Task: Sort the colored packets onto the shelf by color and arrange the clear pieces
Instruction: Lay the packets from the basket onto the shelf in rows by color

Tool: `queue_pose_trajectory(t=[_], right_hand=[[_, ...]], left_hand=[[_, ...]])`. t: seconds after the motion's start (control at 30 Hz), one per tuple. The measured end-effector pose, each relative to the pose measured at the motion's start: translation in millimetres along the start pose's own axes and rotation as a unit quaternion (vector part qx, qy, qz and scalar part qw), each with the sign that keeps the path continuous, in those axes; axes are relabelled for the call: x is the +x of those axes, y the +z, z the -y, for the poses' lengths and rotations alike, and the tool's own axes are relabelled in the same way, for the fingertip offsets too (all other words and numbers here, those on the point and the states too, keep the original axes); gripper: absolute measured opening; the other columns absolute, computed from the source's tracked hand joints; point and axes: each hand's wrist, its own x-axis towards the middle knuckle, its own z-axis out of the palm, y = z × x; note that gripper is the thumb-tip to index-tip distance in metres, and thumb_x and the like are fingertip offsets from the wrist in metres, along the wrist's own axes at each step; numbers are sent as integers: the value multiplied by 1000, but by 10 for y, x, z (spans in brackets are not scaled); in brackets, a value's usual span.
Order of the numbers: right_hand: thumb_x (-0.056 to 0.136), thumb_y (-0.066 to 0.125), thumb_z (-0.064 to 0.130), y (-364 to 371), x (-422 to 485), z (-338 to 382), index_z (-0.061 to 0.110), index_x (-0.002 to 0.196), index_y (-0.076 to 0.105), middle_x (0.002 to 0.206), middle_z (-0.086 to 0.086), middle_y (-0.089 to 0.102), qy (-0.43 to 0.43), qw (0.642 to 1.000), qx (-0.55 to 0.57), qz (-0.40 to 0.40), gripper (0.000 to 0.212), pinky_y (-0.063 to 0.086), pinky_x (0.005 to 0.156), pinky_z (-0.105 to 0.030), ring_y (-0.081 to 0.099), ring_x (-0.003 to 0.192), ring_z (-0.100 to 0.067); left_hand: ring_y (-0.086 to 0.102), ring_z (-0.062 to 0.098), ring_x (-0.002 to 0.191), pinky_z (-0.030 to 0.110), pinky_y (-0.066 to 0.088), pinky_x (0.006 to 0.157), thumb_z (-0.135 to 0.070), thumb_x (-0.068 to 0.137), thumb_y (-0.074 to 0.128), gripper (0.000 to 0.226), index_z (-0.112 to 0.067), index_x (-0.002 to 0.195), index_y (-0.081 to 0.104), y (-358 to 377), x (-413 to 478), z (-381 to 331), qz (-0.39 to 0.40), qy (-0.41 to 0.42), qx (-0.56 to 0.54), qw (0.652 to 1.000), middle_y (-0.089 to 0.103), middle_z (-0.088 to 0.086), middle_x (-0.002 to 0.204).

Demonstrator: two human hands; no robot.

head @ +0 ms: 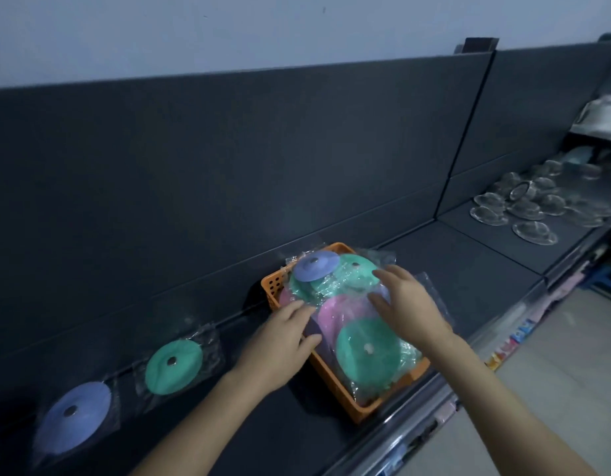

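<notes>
Closest to the camera, on the left of the dark grey shelf [469, 276], there's a flat round purple disc sealed in a clear plastic packet [73, 417], lying flat. Just past it is a green round disc in the same kind of clear packet [173, 367]. The two are side by side but not touching, both close to the back panel.

Then the hands. The left hand [280, 341] is at the near-left side of an orange perforated plastic basket [365, 410], with thumb and fingers closed on the edge of a dark purple packet [314, 333] poking out of the pile. The right hand [407, 304] sits on top of the pile with fingers loose and spread, resting on the wrap and not really grabbing anything as far as I can see.

The basket sits on the shelf and is heaped over the rim. There's a big green packet [369, 352] at the near end and a pink packet [338, 314] mid-pile under the right hand. Another green one [355, 273] sits at the far end, with a lighter purple disc packet [316, 266] on top of it.

Way off on the far right of the shelf, well apart from the basket, there's a loose cluster of clear round glassy pieces [524, 204]. Some overlap and one is tipped up on its edge.
</notes>
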Motion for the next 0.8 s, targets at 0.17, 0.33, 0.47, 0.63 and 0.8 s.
queue_pose_trajectory(t=[0.17,0.33,0.47,0.63,0.8], right_hand=[[85,65,31,-30,-75,-446,8,128,51,124,-14,52,63,998,7,30,51,40,97,-37,44,121,-31],[82,61,48,-27,-142,-502,24,135,44,128,-3,51,26,996,-10,85,60,37,101,-41,44,120,-24],[79,62,47,-83,-165,-520,31,105,53,97,7,57,9,995,3,99,32,45,89,-41,54,83,-14],[73,76,36,-213,-135,-473,25,137,43,108,-4,53,51,993,60,88,73,42,75,-26,53,91,-20],[65,80,28,-257,-101,-481,13,75,52,71,2,48,63,991,100,67,33,31,53,-28,43,64,-17]], left_hand=[[18,13,141,37,25,113,-63,78,58,87,-27,146,18,236,302,-309,72,17,31,997,16,-8,154],[6,20,142,49,11,113,-67,63,67,111,-32,147,4,374,405,-387,122,8,144,982,8,-3,155],[25,18,130,40,24,107,-59,64,71,86,-27,134,32,356,406,-376,77,4,145,986,28,-7,140],[40,11,112,29,29,97,-50,64,77,64,-28,111,39,367,366,-368,30,-36,62,997,40,-12,113],[41,8,96,33,34,102,-39,64,82,85,-25,131,33,218,364,-468,-3,-108,-37,993,48,-16,106]])
